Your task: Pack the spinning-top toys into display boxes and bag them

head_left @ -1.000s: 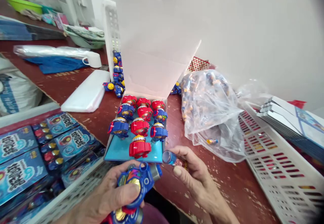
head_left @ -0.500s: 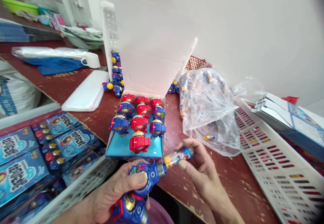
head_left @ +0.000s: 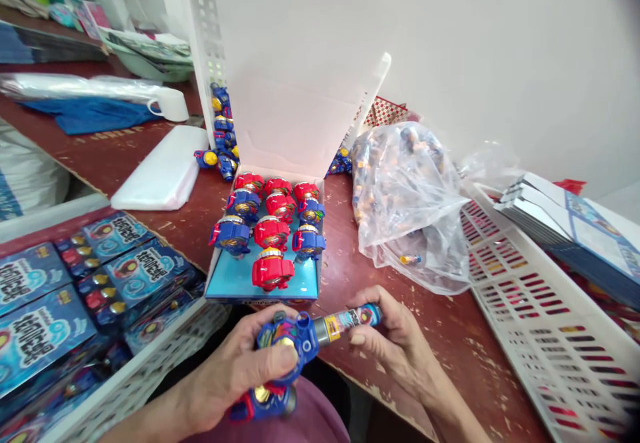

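Observation:
My left hand (head_left: 245,363) is wrapped around two blue watch-shaped toys; the upper blue toy (head_left: 290,339) has a round gold centre under my thumb, and the lower toy (head_left: 263,396) hangs beneath it, partly hidden. Between the fingers and thumb of my right hand (head_left: 400,343) is the blue end of a small printed tube (head_left: 350,319). Its yellow end meets the upper toy's silver socket (head_left: 325,329). Just beyond stands an open display box (head_left: 263,288), its white lid raised. Red toys (head_left: 273,273) and blue toys (head_left: 309,241) stand in rows in its blue insert.
A clear plastic bag (head_left: 405,196) of small tubes lies right of the box, by a slotted white basket (head_left: 505,289) with flat printed cartons (head_left: 595,229) on it. At left are a crate of packed boxes (head_left: 40,323), a plastic stack (head_left: 160,166) and a white mug (head_left: 173,105).
The tube's yellow end has come up against the upper toy's socket, and the tube has turned so its label shows. The lower toy has swung upward. The whole view has shifted slightly.

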A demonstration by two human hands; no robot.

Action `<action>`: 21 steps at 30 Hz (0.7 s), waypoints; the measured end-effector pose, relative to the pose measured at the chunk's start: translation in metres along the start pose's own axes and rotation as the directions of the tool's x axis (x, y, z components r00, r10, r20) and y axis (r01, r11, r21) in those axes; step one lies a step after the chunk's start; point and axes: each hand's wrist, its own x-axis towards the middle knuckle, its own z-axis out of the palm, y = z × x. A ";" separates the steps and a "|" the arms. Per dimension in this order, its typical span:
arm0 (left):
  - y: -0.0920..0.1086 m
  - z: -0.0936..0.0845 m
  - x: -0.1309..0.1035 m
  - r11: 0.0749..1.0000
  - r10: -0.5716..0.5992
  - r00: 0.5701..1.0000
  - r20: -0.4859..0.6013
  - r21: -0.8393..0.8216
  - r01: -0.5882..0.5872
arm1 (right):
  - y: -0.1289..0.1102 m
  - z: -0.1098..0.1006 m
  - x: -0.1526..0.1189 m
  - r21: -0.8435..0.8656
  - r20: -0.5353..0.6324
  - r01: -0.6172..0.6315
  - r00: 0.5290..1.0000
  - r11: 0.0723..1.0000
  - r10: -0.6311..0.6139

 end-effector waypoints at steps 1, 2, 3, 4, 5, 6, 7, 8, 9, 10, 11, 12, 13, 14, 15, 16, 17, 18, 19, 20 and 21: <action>0.003 0.003 -0.001 0.988 0.062 0.997 -0.053 0.147 -0.054 | 0.002 0.001 0.000 0.028 0.002 -0.028 1.000 0.999 0.028; 0.004 0.006 -0.001 0.950 0.138 0.985 -0.105 0.294 -0.102 | 0.005 0.002 0.000 0.052 -0.002 -0.049 0.999 0.997 0.049; 0.005 0.009 -0.001 0.903 0.203 0.969 -0.143 0.409 -0.129 | 0.006 0.003 0.000 0.066 -0.016 -0.063 0.998 0.996 0.064; 0.004 0.010 -0.001 0.874 0.231 0.959 -0.165 0.469 -0.130 | 0.007 0.003 -0.001 0.067 -0.036 -0.070 0.997 0.995 0.072; 0.003 0.011 0.000 0.878 0.218 0.961 -0.170 0.465 -0.117 | 0.008 0.002 -0.002 0.057 -0.047 -0.071 0.996 0.996 0.074; 0.001 0.012 0.002 0.909 0.174 0.972 -0.157 0.405 -0.097 | 0.008 0.000 -0.003 0.044 -0.044 -0.068 0.997 0.997 0.069; -0.002 0.011 0.004 0.949 0.111 0.986 -0.123 0.309 -0.068 | 0.009 -0.002 -0.005 0.034 -0.026 -0.064 0.998 0.997 0.065; -0.004 0.010 0.006 0.979 0.044 0.996 -0.073 0.200 -0.028 | 0.010 -0.004 -0.006 0.035 0.004 -0.060 0.998 0.998 0.060; -0.006 0.008 0.009 0.995 -0.016 1.000 -0.014 0.101 0.018 | 0.011 -0.006 -0.008 0.057 0.039 -0.059 0.998 0.997 0.057; -0.007 0.007 0.011 0.998 -0.060 0.997 0.041 0.028 0.059 | 0.014 -0.008 -0.009 0.100 0.073 -0.065 0.996 0.993 0.058; -0.008 0.006 0.013 0.996 -0.084 0.994 0.074 -0.005 0.084 | 0.018 -0.008 -0.009 0.158 0.094 -0.080 0.993 0.984 0.065; -0.007 0.006 0.015 0.996 -0.087 0.994 0.070 0.009 0.087 | 0.023 -0.009 -0.009 0.222 0.097 -0.097 0.992 0.970 0.077; -0.006 0.007 0.016 0.996 -0.065 0.997 0.035 0.058 0.063 | 0.027 -0.008 -0.008 0.279 0.088 -0.113 0.992 0.954 0.092; -0.005 0.008 0.017 0.992 -0.021 1.000 -0.016 0.127 0.023 | 0.032 -0.008 -0.006 0.324 0.069 -0.123 0.992 0.938 0.106; -0.005 0.010 0.018 0.981 0.028 0.998 -0.064 0.194 -0.015 | 0.035 -0.008 -0.004 0.350 0.052 -0.128 0.992 0.928 0.117; -0.004 0.011 0.019 0.971 0.065 0.993 -0.098 0.235 -0.040 | 0.037 -0.008 -0.003 0.362 0.044 -0.131 0.991 0.923 0.123; -0.004 0.013 0.020 0.970 0.073 0.991 -0.111 0.237 -0.045 | 0.038 -0.009 -0.002 0.372 0.048 -0.134 0.991 0.918 0.125; -0.004 0.014 0.021 0.980 0.048 0.994 -0.099 0.198 -0.028 | 0.038 -0.010 -0.002 0.382 0.061 -0.140 0.990 0.913 0.127; -0.005 0.015 0.022 0.990 0.009 0.997 -0.073 0.138 0.001 | 0.037 -0.011 -0.003 0.396 0.073 -0.147 0.989 0.907 0.128; -0.006 0.016 0.024 0.996 -0.023 0.999 -0.043 0.087 0.027 | 0.037 -0.012 -0.004 0.415 0.080 -0.149 0.989 0.897 0.127; -0.007 0.017 0.027 0.997 -0.033 0.999 -0.021 0.069 0.034 | 0.038 -0.012 -0.005 0.439 0.079 -0.150 0.989 0.886 0.128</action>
